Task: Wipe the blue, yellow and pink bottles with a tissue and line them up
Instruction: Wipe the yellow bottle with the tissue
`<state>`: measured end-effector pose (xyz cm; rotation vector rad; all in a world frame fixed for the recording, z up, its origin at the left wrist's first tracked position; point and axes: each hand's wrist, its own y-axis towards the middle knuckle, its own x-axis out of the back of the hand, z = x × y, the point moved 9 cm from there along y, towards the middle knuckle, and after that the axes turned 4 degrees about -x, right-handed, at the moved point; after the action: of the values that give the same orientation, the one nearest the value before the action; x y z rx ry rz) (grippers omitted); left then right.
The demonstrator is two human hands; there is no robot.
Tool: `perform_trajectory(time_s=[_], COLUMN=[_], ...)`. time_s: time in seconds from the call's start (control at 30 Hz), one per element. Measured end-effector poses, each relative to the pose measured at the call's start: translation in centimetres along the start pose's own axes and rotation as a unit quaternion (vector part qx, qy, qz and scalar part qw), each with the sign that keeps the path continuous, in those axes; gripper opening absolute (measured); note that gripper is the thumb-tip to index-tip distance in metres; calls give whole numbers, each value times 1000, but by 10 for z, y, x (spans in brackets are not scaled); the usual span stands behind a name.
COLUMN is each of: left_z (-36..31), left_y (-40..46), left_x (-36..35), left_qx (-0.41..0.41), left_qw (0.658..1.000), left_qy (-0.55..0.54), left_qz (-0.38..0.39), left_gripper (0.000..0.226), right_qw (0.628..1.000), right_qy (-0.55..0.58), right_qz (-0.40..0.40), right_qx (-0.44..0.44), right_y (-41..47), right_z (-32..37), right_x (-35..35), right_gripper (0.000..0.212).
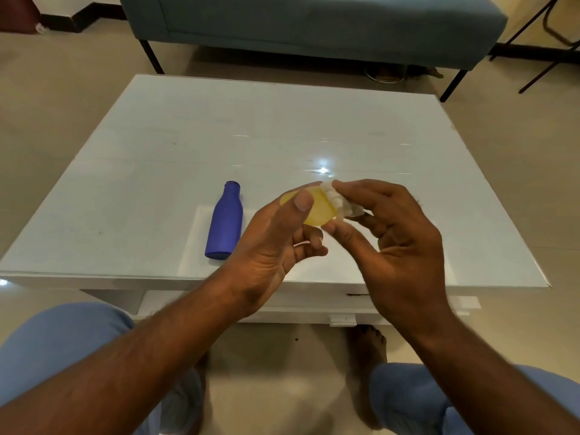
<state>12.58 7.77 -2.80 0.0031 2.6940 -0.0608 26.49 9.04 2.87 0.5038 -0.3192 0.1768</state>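
Head view, yellow bottle point(317, 210), tissue point(340, 204), unlabelled

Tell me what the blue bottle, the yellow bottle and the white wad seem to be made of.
Blue bottle lying on the table: probably plastic, matte, with an even colour and no glare. Yellow bottle in the left hand: seemingly translucent plastic, since light glows through it. White wad pinched by the right hand: soft tissue paper, crumpled into irregular folds.

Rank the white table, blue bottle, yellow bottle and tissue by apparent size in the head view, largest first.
1. White table
2. Blue bottle
3. Yellow bottle, partly hidden by the left hand
4. Tissue, crumpled in the right hand; its ranking against the yellow bottle is unsure.
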Motion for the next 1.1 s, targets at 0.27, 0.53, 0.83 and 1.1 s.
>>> perform_trajectory(time_s=[0.27, 0.53, 0.83, 1.1], left_z=[-4, -11, -8, 2], left_y=[10, 3, 1, -6], left_x=[1, 9, 15, -10], left_qx=[25, 31, -35, -18], left_qw=[988, 941, 918, 960], left_qy=[138, 327, 393, 270], left_qz=[61, 81, 47, 67], left_gripper=[70, 53, 62, 55], right_qw=[997, 999, 996, 989], right_qy=[52, 23, 42, 80], right_qz=[-23, 3, 42, -4], right_qx=[-56, -33, -61, -122], right_y=[0, -1, -2, -2], right_z=[-15, -6, -11, -18], right_x=[7, 0, -7, 2], right_gripper=[33, 34, 23, 14])
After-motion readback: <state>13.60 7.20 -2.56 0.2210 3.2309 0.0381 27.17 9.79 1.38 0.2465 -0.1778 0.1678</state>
